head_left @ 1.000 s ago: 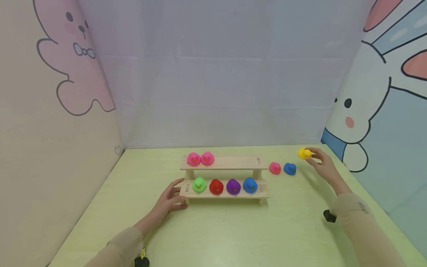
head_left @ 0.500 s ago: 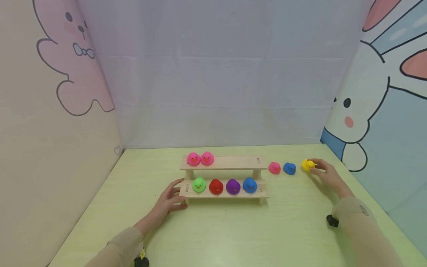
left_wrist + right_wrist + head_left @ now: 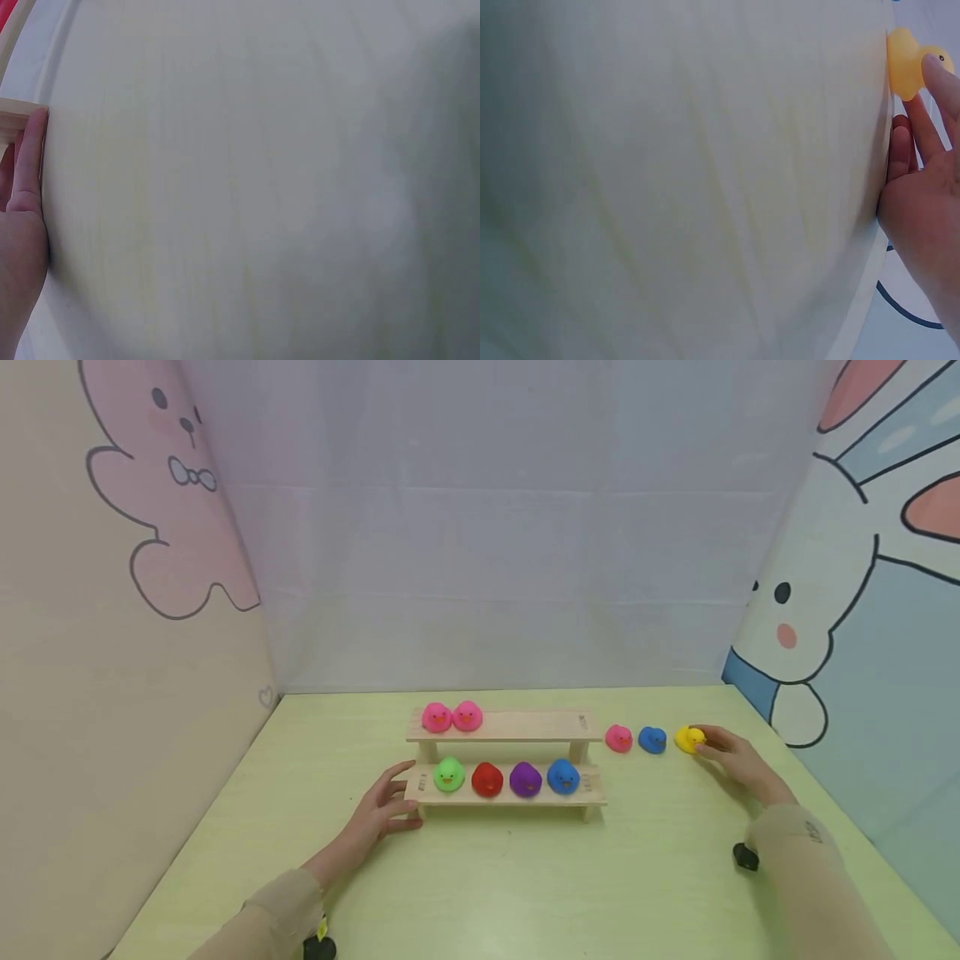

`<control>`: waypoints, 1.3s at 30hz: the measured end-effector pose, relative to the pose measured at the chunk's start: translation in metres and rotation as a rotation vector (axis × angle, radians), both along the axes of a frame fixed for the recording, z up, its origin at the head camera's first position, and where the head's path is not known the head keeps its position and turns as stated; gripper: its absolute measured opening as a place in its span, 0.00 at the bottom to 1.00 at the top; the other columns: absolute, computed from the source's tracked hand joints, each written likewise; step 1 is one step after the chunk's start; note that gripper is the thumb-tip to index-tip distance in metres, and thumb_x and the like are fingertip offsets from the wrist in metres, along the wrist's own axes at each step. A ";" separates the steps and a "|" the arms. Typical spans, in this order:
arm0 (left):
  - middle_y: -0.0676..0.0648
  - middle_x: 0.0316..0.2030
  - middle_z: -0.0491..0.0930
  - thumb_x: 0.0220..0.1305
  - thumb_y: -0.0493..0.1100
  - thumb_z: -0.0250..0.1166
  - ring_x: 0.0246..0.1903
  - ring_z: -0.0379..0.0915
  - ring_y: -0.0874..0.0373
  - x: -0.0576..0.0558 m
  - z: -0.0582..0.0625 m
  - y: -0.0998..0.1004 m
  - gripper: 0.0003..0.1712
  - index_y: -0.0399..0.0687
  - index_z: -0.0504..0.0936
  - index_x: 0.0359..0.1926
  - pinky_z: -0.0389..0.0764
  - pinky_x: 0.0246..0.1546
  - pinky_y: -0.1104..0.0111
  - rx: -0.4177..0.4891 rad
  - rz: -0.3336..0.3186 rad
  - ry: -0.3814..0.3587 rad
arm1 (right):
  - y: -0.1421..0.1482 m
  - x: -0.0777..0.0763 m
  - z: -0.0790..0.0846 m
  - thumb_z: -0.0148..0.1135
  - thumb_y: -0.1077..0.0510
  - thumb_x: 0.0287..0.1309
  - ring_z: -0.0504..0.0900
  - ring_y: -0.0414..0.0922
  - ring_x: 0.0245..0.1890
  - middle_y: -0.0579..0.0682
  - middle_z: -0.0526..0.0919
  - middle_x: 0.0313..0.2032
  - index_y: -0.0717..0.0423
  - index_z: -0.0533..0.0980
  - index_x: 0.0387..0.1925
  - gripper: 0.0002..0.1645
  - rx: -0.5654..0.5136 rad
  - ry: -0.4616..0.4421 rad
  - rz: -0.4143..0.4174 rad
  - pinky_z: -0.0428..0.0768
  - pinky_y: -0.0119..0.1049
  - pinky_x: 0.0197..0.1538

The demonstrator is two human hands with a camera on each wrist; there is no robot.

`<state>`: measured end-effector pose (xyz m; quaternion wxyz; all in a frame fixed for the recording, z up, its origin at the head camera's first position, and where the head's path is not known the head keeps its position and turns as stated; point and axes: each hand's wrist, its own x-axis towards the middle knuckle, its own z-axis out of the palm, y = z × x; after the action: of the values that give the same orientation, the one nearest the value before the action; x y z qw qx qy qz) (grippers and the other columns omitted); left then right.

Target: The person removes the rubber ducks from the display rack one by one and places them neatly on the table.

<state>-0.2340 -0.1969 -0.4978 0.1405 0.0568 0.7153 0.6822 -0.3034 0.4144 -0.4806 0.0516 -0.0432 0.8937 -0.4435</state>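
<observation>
My right hand (image 3: 742, 764) pinches a yellow rubber duck (image 3: 686, 739) with thumb and fingers. That duck rests on the table, to the right of a blue duck (image 3: 652, 740) and a pink duck (image 3: 618, 738); the right wrist view also shows the yellow duck (image 3: 905, 66) at the fingertips. My left hand (image 3: 375, 810) grips the left end of a two-step wooden stand (image 3: 532, 725). Two pink ducks (image 3: 452, 717) sit on its upper step. Along the lower step are a green duck (image 3: 448, 774), a red duck (image 3: 487, 780), a purple duck (image 3: 525, 779) and a blue duck (image 3: 563, 777).
The pale green table (image 3: 495, 885) spreads in front of the stand. A plain light curtain (image 3: 480, 527) hangs behind it. Side walls (image 3: 150, 693) with cartoon animals bound the table left and right.
My right hand has lowered the yellow duck toward me onto the table, then shifted it slightly left, into line with the loose blue and pink ducks. My left hand stays on the stand.
</observation>
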 end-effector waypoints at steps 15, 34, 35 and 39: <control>0.34 0.66 0.64 0.69 0.41 0.61 0.53 0.78 0.53 0.001 0.000 -0.001 0.39 0.58 0.54 0.75 0.86 0.51 0.57 0.000 -0.011 0.013 | 0.001 0.002 0.002 0.51 0.45 0.73 0.53 0.69 0.71 0.73 0.54 0.73 0.63 0.51 0.75 0.41 -0.020 -0.019 0.014 0.54 0.71 0.71; 0.34 0.66 0.64 0.69 0.42 0.61 0.52 0.78 0.54 0.003 0.001 0.001 0.40 0.58 0.53 0.76 0.86 0.52 0.56 -0.011 -0.005 0.004 | 0.001 -0.002 0.013 0.58 0.52 0.69 0.58 0.73 0.68 0.73 0.51 0.73 0.59 0.47 0.77 0.45 0.045 0.047 0.069 0.62 0.73 0.65; 0.34 0.66 0.64 0.69 0.42 0.61 0.52 0.78 0.55 0.003 0.001 0.001 0.40 0.59 0.53 0.76 0.86 0.52 0.56 -0.008 -0.002 0.003 | 0.000 -0.003 0.016 0.57 0.52 0.69 0.59 0.73 0.67 0.73 0.52 0.73 0.59 0.48 0.76 0.44 0.061 0.061 0.069 0.63 0.73 0.64; 0.34 0.66 0.64 0.68 0.41 0.61 0.52 0.78 0.54 0.003 0.001 0.000 0.40 0.58 0.54 0.76 0.86 0.51 0.57 -0.002 0.005 0.006 | -0.008 -0.008 0.030 0.55 0.52 0.70 0.61 0.72 0.67 0.71 0.54 0.73 0.60 0.50 0.76 0.42 0.110 0.115 0.070 0.64 0.73 0.62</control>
<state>-0.2309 -0.1965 -0.4964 0.1368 0.0568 0.7164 0.6818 -0.3110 0.4068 -0.4504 0.0181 -0.0970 0.9161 -0.3886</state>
